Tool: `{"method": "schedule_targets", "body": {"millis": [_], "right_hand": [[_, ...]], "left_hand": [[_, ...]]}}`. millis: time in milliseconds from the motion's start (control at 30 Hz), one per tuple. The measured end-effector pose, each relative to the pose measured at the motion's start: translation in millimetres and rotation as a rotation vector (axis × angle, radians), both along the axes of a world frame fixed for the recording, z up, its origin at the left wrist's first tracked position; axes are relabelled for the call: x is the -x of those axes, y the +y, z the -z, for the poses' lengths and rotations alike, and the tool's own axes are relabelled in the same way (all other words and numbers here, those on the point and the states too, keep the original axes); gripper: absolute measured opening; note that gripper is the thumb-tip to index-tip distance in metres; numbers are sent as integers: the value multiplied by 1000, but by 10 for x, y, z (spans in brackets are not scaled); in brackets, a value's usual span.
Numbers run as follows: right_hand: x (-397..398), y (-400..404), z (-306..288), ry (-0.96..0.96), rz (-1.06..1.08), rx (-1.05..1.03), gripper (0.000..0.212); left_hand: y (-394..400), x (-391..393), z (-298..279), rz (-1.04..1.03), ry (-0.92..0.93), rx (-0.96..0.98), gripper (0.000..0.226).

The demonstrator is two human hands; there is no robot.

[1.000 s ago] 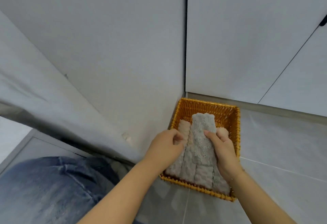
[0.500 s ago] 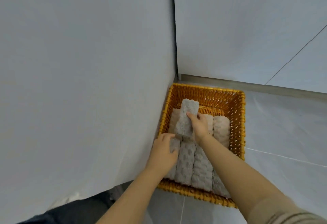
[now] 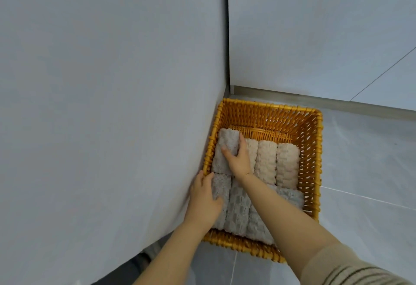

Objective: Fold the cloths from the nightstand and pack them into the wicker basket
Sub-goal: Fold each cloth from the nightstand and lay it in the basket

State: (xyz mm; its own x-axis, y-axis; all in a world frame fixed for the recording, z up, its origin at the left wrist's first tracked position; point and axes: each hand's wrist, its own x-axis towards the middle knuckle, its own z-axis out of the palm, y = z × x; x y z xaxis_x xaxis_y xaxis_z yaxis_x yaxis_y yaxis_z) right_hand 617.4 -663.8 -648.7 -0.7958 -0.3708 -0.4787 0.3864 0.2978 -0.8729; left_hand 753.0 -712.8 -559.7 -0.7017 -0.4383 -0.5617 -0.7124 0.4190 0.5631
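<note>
wicker basket (image 3: 313, 149) sits on the grey tiled floor (image 3: 360, 172), tucked into the corner, its left rim against the pale panel (image 3: 101, 104) and its far rim just short of the baseboard. my right hand (image 3: 238, 158) is inside, fingers and thumb curled round the grey folded cloth (image 3: 225, 149) at the far left slot, cloth lying flat along the left wall of the basket. beside it to the right, three cream folded cloths (image 3: 276, 163) lie side by side, touching one another. the near row holds more grey folded cloths (image 3: 236, 210), packed edge to edge (my right forearm crosses over them, so i can't count them cleanly). my left hand (image 3: 204, 199) rests at the near left corner, fingers laid loosely over the leftmost near cloth and the rim, pressing rather than pinching. far strip of the basket bottom shows bare weave. striped sleeve (image 3: 360, 271) at the near right edge.
</note>
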Motion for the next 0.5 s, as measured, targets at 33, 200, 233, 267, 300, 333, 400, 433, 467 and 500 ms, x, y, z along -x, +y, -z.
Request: {"method": "schedule_targets", "body": {"millis": [33, 200, 233, 267, 300, 333, 400, 433, 467, 500], "right_hand": [[-7, 25, 32, 17, -29, -4, 84], [-118, 151, 87, 190, -177, -157, 89], [-140, 164, 101, 214, -176, -161, 87], [-160, 157, 104, 230, -177, -166, 86], [-172, 153, 113, 236, -185, -176, 85], [-174, 139, 117, 227, -194, -191, 85], [-162, 104, 141, 181, -210, -211, 86], [-147, 94, 139, 156, -208, -205, 86], [-126, 93, 126, 131, -197, -183, 88], [-102, 110, 110, 96, -184, -147, 89]], "left_hand": [[-3, 1, 2, -5, 0, -4, 67], [-38, -33, -4, 0, 24, -18, 63], [-35, -45, -4, 12, 29, -13, 62], [-34, -58, -8, 25, 30, -3, 61], [-24, -67, -7, 38, 30, 8, 61], [-18, -73, -5, 50, 27, 16, 60], [-7, -80, -13, 56, 23, 12, 58], [-2, -76, -27, 49, 17, 0, 58], [-1, -70, -49, 40, 9, -14, 57], [1, -62, -66, 34, 3, -25, 56]]}}
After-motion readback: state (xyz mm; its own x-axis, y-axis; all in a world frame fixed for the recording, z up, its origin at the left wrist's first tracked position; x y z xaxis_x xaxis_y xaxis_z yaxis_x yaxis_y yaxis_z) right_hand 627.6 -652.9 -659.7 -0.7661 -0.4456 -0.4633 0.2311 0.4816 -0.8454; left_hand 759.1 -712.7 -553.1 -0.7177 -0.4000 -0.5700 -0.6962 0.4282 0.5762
